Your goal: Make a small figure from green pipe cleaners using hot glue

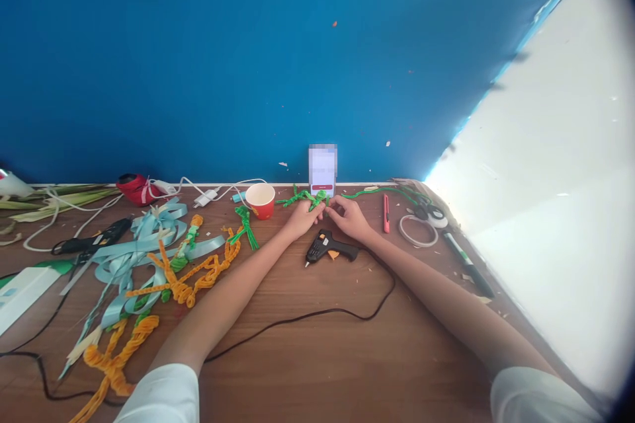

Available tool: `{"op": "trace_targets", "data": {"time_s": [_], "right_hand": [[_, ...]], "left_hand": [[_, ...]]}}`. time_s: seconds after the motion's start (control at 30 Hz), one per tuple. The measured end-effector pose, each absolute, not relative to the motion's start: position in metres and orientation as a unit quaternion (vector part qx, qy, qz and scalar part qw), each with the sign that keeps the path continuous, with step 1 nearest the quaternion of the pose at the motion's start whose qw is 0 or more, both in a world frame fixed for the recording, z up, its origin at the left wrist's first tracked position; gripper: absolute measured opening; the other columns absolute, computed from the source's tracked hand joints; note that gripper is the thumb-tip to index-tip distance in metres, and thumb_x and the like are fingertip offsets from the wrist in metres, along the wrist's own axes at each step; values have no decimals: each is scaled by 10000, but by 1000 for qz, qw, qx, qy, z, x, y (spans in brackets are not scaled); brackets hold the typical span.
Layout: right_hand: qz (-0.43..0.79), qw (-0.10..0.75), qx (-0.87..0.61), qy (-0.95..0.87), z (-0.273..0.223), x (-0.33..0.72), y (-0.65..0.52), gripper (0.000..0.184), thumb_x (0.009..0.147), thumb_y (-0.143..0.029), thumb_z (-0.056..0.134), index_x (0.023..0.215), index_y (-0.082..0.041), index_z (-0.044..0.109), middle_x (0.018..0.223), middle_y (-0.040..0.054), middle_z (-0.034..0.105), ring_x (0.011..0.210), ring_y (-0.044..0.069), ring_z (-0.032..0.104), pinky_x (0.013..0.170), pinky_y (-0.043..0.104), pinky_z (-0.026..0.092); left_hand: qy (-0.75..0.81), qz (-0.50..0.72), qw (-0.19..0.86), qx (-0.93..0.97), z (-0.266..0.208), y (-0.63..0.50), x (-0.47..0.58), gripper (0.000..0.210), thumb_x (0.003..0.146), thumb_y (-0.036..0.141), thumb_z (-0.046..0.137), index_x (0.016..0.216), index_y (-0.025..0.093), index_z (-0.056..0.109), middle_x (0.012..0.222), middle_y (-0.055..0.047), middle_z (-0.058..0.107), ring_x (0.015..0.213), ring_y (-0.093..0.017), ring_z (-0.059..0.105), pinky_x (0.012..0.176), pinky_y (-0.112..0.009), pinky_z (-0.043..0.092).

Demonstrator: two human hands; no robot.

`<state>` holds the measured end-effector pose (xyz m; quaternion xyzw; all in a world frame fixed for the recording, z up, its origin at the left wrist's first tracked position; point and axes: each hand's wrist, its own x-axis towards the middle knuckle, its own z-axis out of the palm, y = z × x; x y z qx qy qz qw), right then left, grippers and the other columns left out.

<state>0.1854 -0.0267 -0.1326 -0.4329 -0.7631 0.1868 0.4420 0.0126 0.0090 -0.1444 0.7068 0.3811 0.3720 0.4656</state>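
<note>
My left hand [301, 219] is closed around a knotted green yarn piece [317, 198], whose loose strands stick out to the left above the fingers. Close beside it, my right hand [348, 215] has its fingertips pinched at the right end of the same piece. A phone [323, 168] leans upright on the blue wall just behind the hands. Below them, a black glue gun [328, 248] lies on the table with its nozzle to the left. A red paper cup [260, 201] stands left of my left hand, with a bundle of green yarn [245, 228] beside it.
Orange braided yarn [208, 274] and light blue ribbon [133, 258] are heaped at the left, near a second glue gun [99, 238]. To the right lie a red utility knife [385, 213], a tape ring [418, 231] and a dark green marker [469, 264]. A black cord [307, 312] crosses the table.
</note>
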Motion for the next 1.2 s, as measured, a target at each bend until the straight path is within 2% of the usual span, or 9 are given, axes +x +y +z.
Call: {"op": "trace_targets", "data": {"time_s": [0.1,0.2,0.33,0.47,0.57,0.73,0.93,1.07,1.2], "right_hand": [[101,432,-436,-783,-136,186,-30,95,910,-223,520,847,-192,585,784,31,617,713,160,547,668,279,419],[7,408,-437,-802,-140,189,-33,175,923,-174,466,821,-190,607,793,59,612,771,184,523,697,298,394],[-61,319,-389,-862,-142,198,-32,238,923,-145,426,836,-190,643,808,81,627,788,199,497,696,314,355],[31,343,-434,-833,-140,204,-27,240,949,-232,440,837,-189,648,810,81,629,796,196,512,708,307,348],[77,361,-456,-810,-136,203,-26,246,970,-309,441,904,-188,645,813,60,636,731,170,522,681,290,349],[203,346,-427,-810,-129,202,-24,417,971,-435,437,690,-178,607,641,9,607,596,131,511,632,271,364],[365,362,-396,-761,-126,205,-18,565,962,-585,330,755,-174,658,717,52,683,609,147,554,611,279,432],[423,396,-398,-711,-126,207,-17,513,930,-602,407,780,-176,651,735,48,671,613,133,540,569,258,403],[467,413,-392,-677,-127,207,-16,377,849,-548,589,866,-176,648,746,31,661,643,133,556,599,260,420]], "left_hand": [[377,363,466,713,-140,8,9,470,886,545,489,622,159,532,564,24,498,513,-92,427,562,-247,344],[369,346,477,719,-137,8,6,491,873,557,509,588,157,527,535,25,477,516,-93,414,559,-246,327],[371,326,491,717,-139,10,5,478,856,563,535,603,158,531,511,30,478,459,-81,383,508,-241,301],[373,332,490,714,-145,11,9,482,880,579,480,649,161,549,505,25,495,436,-86,424,496,-235,337],[374,376,466,708,-146,12,11,446,910,545,446,704,164,552,594,11,550,500,-92,497,566,-235,405],[384,448,411,695,-139,9,11,300,923,466,467,944,185,569,768,-10,616,693,-140,593,711,-264,460],[368,390,274,799,-128,-6,15,255,938,422,469,905,199,589,909,-40,669,841,-186,599,794,-288,424],[375,376,235,814,-127,-9,16,262,954,399,443,886,195,592,916,-40,663,845,-181,584,787,-278,412],[360,368,221,828,-129,-7,15,214,942,333,479,858,186,611,895,-36,659,830,-172,577,762,-268,401]]}}
